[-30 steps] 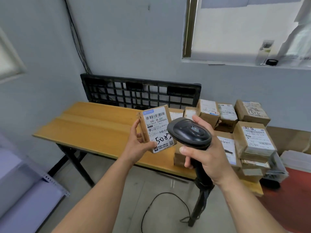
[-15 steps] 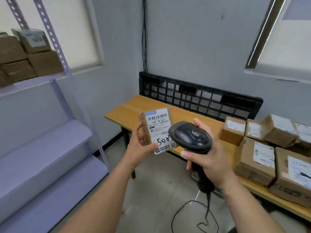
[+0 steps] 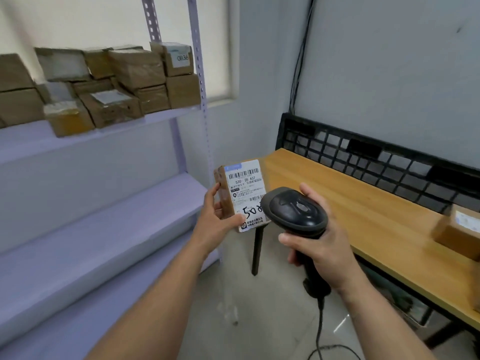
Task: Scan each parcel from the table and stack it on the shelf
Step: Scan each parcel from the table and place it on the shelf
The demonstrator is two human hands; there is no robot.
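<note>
Two hands busy: right hand [image 3: 322,245] wrapped round the scanner [image 3: 296,210] handle, left hand [image 3: 215,222] pinching the parcel [image 3: 244,193] upright just beside it, off the table [image 3: 363,209]. I'd aim at the top barcode, then set it flat beside the stacked boxes [image 3: 135,74] on the upper shelf [image 3: 23,139].

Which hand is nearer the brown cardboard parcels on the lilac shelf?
Left. The left hand is below-right of the stacked brown parcels; the right hand, gripping the black scanner, is farther right.

Grey walls [image 3: 389,74], concrete floor [image 3: 272,320], black pallet [image 3: 298,128], bright window [image 3: 104,19].
</note>
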